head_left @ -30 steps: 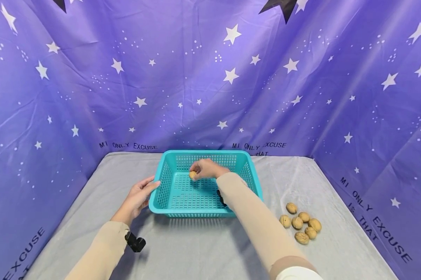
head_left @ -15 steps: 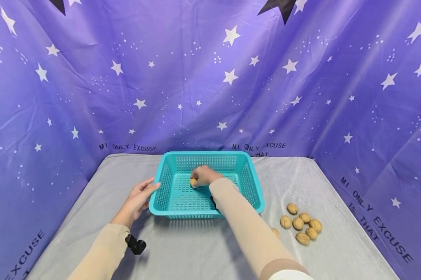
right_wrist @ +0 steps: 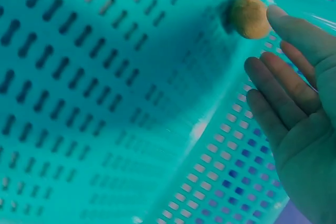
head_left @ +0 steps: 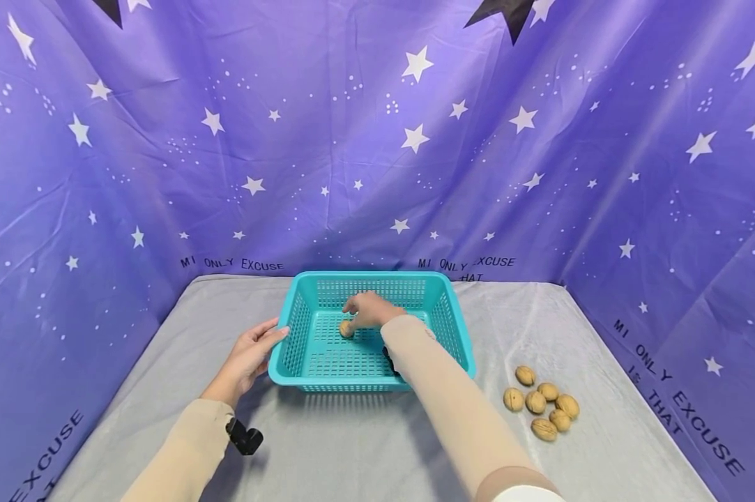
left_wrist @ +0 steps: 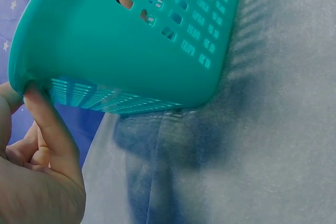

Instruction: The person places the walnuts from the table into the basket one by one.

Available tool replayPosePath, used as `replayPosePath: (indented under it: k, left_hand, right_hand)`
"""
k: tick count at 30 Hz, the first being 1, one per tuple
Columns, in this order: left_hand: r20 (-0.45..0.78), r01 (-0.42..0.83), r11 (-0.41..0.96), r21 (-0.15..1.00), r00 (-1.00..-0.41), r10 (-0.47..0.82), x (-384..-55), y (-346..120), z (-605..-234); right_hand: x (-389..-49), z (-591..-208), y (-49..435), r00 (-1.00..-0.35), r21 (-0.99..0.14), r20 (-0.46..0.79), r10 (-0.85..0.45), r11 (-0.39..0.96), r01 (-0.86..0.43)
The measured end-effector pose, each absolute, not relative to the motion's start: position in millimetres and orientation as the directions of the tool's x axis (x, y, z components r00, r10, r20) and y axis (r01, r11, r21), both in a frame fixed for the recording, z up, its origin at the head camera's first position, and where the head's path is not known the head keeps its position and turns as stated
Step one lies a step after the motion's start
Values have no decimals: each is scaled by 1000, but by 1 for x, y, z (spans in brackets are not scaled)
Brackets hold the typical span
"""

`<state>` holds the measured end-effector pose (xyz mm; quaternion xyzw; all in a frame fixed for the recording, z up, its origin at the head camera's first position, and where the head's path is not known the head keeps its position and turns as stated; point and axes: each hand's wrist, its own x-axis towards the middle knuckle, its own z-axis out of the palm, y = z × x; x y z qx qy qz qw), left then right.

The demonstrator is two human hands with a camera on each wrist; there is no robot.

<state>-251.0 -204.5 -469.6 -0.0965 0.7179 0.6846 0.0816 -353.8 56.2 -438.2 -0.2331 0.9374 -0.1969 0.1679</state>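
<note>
One walnut (head_left: 346,328) lies on the slotted floor of the teal plastic basket (head_left: 457,335), toward the far-left part, loose and not held. Right hand (head_left: 369,310) is over it inside the basket, fingers straight and spread, grip empty; in the right wrist view the fingertips (right_wrist: 283,19) sit just beside the walnut (right_wrist: 248,17), and I cannot tell if they touch. Left hand (head_left: 247,355) is at the basket's 9 o'clock side, outside the wall; the thumb (left_wrist: 44,116) presses against the rim corner (left_wrist: 23,74), other fingers relaxed, not wrapped round anything. Basket stands on the grey cloth-covered worktop (head_left: 364,446). At 4 o'clock from the basket, well apart, a cluster of six walnuts (head_left: 543,402) on the cloth. Purple star-print backdrop (head_left: 377,139) behind and on both sides.
</note>
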Motion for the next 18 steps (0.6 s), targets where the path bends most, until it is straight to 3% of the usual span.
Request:
replayPosePath:
  k: [18]
  left_hand:
    - [-240, -241, 40, 970, -970, -26, -252, -203, -469]
  right_hand:
    - [-337, -372, 81, -734, -538, -173, -657, 687, -489]
